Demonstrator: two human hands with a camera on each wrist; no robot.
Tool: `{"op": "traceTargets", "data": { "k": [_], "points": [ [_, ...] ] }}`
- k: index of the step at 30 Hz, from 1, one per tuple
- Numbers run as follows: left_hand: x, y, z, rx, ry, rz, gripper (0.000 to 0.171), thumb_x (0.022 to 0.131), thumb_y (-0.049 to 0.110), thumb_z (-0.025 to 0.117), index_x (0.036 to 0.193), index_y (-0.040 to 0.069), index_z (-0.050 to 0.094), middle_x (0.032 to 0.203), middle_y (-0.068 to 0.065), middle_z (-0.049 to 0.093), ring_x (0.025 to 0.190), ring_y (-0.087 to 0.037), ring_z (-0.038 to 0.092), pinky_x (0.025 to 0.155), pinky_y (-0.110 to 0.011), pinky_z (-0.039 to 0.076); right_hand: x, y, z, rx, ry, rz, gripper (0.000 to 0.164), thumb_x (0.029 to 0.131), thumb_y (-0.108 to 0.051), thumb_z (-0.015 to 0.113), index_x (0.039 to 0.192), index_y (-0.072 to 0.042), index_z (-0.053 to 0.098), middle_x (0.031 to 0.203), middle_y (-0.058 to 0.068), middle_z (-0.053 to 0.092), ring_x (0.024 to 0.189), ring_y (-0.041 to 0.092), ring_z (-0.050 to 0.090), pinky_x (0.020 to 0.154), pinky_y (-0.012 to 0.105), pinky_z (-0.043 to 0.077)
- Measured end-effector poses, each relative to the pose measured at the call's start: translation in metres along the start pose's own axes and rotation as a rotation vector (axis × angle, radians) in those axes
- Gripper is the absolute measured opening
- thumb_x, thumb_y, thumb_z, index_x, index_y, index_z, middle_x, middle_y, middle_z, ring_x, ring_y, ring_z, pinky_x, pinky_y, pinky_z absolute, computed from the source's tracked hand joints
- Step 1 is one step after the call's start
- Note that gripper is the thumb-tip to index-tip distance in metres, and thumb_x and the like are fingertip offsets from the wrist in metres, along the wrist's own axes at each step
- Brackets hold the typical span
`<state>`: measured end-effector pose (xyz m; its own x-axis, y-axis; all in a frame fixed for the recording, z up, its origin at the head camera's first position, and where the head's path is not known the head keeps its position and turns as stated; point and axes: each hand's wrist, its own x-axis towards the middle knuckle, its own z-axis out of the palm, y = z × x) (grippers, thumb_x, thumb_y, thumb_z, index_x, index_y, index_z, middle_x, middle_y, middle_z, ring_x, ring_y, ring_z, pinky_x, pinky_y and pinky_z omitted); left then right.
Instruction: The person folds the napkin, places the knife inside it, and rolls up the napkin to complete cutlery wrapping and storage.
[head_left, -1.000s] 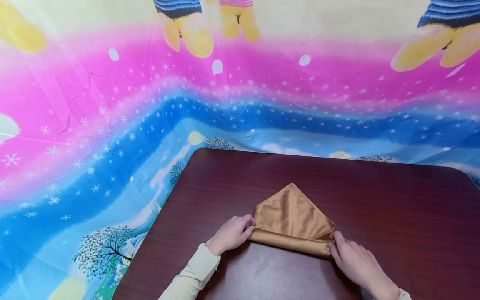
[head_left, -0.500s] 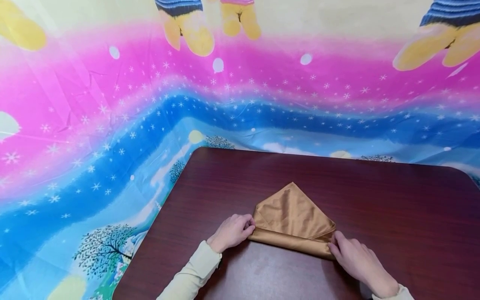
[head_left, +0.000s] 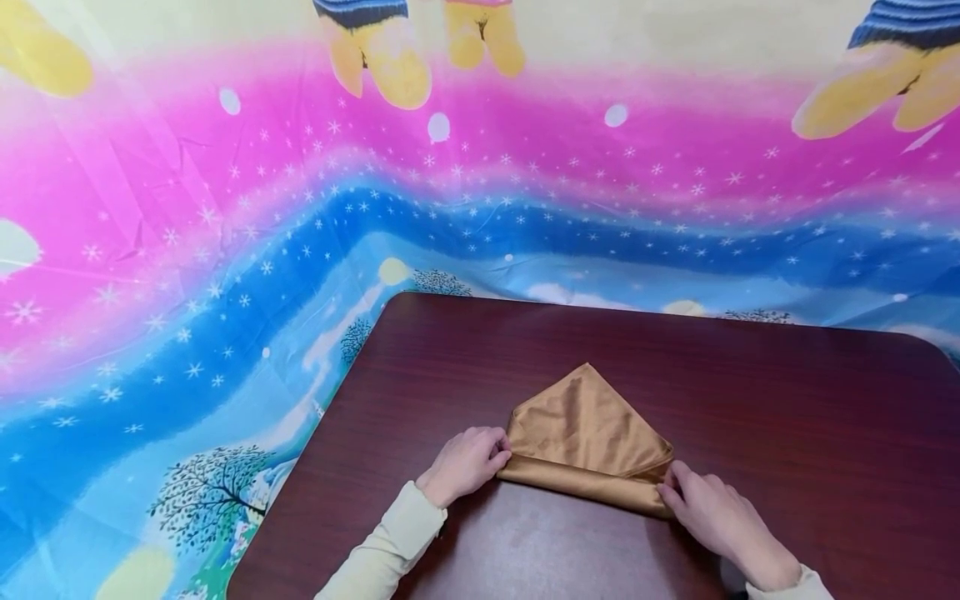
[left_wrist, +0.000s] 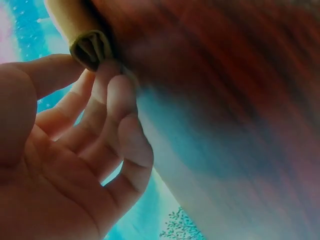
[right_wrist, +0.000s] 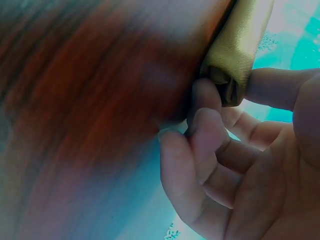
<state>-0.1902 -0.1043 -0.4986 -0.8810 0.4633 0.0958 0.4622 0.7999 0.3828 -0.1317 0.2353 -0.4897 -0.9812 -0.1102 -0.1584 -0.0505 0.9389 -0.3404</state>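
A satiny golden-brown cloth napkin (head_left: 588, 421) lies on the dark wooden table, its far part a flat triangle pointing away from me. Its near edge is rolled into a tube that slants slightly down to the right. My left hand (head_left: 467, 461) pinches the tube's left end between thumb and fingers; the left wrist view shows the layered end of the roll (left_wrist: 91, 49) at the fingertips. At the opposite end my right hand (head_left: 716, 512) pinches the tube likewise, and folded layers of the cloth (right_wrist: 230, 75) show in the right wrist view.
The reddish-brown table (head_left: 450, 358) has rounded far corners. Behind it and along its left side hangs a pink and blue printed curtain (head_left: 262, 250) with snowflakes and trees. Pale sleeves (head_left: 393, 537) cover the forearms.
Both hands keep their grip on the roll's ends, and the napkin looks the same. Only the whole view has shifted very slightly.
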Motion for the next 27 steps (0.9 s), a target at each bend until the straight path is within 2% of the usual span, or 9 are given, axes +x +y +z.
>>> {"op": "traceTargets", "data": {
  "k": [6,9,13,18,23,27],
  "points": [
    [-0.004,0.003,-0.003,0.073,0.076,0.071,0.005,0.085,0.021,0.07,0.085,0.02,0.065,0.08,0.01,0.058,0.068,-0.003,0.054,0.058,-0.019,0.043,-0.003,0.0,0.0,-0.021,0.039,-0.023,0.014,0.093,-0.031,0.059,0.088,-0.019,0.053,0.074,0.0,0.062,0.063,0.023,0.058,0.048,0.038,0.037],
    [-0.007,0.005,-0.006,0.096,0.073,0.099,0.006,0.085,0.023,0.071,0.087,0.02,0.066,0.085,0.01,0.059,0.069,-0.004,0.054,0.06,-0.02,0.045,-0.005,0.0,0.001,-0.023,0.09,-0.048,0.015,0.091,-0.03,0.062,0.088,-0.018,0.054,0.079,0.0,0.061,0.065,0.024,0.059,0.049,0.039,0.038],
    [-0.011,0.007,-0.008,0.111,0.033,0.155,0.01,0.085,0.027,0.072,0.09,0.019,0.067,0.089,0.008,0.059,0.067,-0.002,0.051,0.059,-0.018,0.044,-0.009,-0.001,0.002,-0.013,0.172,-0.088,0.015,0.088,-0.027,0.068,0.09,-0.018,0.056,0.086,0.0,0.055,0.065,0.02,0.056,0.049,0.038,0.038],
    [-0.015,0.01,-0.009,0.125,0.003,0.218,0.019,0.081,0.032,0.076,0.093,0.019,0.067,0.09,0.007,0.056,0.063,0.0,0.045,0.058,-0.014,0.04,-0.013,-0.004,0.001,-0.009,0.233,-0.166,0.024,0.078,-0.026,0.077,0.09,-0.021,0.056,0.089,-0.005,0.05,0.067,0.008,0.047,0.049,0.03,0.035],
    [-0.017,0.011,-0.009,0.165,0.037,0.258,0.033,0.074,0.041,0.08,0.093,0.019,0.067,0.089,0.008,0.056,0.062,0.0,0.045,0.059,-0.017,0.042,-0.016,-0.004,0.002,-0.038,0.241,-0.256,0.042,0.066,-0.029,0.086,0.093,-0.024,0.055,0.092,-0.013,0.048,0.074,0.003,0.045,0.053,0.024,0.036],
    [-0.016,0.011,-0.007,0.222,0.066,0.294,0.04,0.069,0.047,0.082,0.093,0.019,0.067,0.087,0.008,0.055,0.062,-0.002,0.047,0.058,-0.019,0.043,-0.017,-0.002,0.006,-0.06,0.28,-0.311,0.046,0.061,-0.022,0.088,0.093,-0.023,0.055,0.093,-0.014,0.049,0.076,0.002,0.046,0.057,0.024,0.039]
  ]
}}
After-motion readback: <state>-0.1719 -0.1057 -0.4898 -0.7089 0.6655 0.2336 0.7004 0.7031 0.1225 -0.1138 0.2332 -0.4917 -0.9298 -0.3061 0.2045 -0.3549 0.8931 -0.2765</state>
